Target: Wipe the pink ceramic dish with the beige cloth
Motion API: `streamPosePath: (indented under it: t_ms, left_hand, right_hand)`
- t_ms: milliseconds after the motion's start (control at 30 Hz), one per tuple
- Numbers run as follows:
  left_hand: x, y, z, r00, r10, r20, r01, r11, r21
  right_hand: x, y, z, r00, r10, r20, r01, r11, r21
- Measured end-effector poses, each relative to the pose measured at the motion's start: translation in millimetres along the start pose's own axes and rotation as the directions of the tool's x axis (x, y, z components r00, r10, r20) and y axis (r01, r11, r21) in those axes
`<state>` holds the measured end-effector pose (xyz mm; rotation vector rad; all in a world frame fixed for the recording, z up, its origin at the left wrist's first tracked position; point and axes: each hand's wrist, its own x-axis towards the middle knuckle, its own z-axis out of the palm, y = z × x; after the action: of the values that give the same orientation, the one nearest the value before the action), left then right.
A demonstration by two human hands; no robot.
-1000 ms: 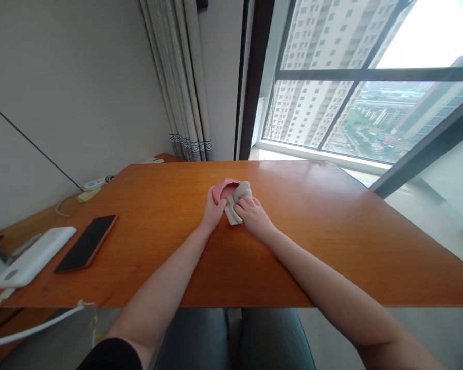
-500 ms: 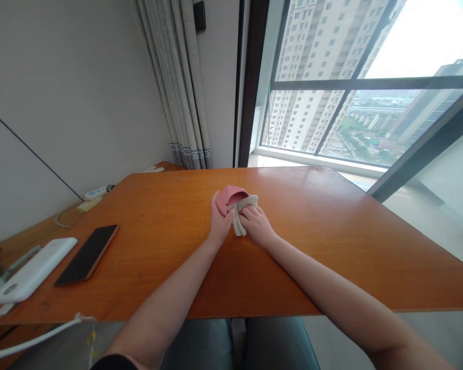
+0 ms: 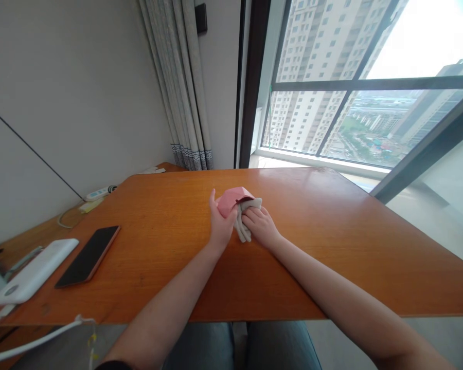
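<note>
Mid-table (image 3: 332, 241), the left hand (image 3: 220, 226) grips a pink cup (image 3: 231, 199) tilted sideways; the right hand (image 3: 261, 226) curls around a grey cloth (image 3: 244, 221), apparently wiping inside. Next calls for steadying the cup.

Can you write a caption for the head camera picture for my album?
Left hand steadies a small pink cup while right hand presses a beige cloth into it on an orange wooden table.

Orange wooden table (image 3: 332, 246), black phone (image 3: 88, 255) face up near its left edge, white power bank (image 3: 33, 271) just left of the phone, white cable (image 3: 34, 336) along the near corner, power strip (image 3: 97, 193) by the wall, grey curtain (image 3: 181, 87), window (image 3: 362, 82) onto tower blocks.
</note>
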<state>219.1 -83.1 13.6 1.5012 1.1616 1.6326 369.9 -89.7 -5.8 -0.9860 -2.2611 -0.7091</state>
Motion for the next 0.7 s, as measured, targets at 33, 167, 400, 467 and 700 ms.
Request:
streamPosePath:
  t_ms: [33,167,400,467,700]
  left_hand:
    - [1.0,1.2,-0.3,1.000,0.009,0.015,-0.009,0.999,0.032]
    - [19.0,11.1,-19.1,0.978,0.059,0.202,-0.096,0.979,0.182]
    - [14.8,9.8,-20.2,0.972,0.064,0.226,-0.097,0.986,0.138]
    - [3.4,-0.1,-7.1,0.991,0.040,0.132,-0.042,0.999,0.015]
    - [9.1,-19.0,-10.6,0.985,0.070,0.156,-0.086,0.991,0.099]
  right_hand:
    - [-0.5,-0.2,0.8,1.000,-0.003,-0.002,0.003,1.000,0.005]
    - [0.5,3.3,3.7,0.997,-0.078,0.004,0.078,0.997,0.013]
    - [2.9,8.0,-0.9,0.996,-0.074,-0.041,0.072,0.996,-0.051]
    - [2.0,4.3,-1.9,0.998,-0.007,-0.070,0.005,1.000,-0.027]
    - [2.9,-4.2,-0.1,1.000,0.001,-0.030,0.001,0.997,0.072]
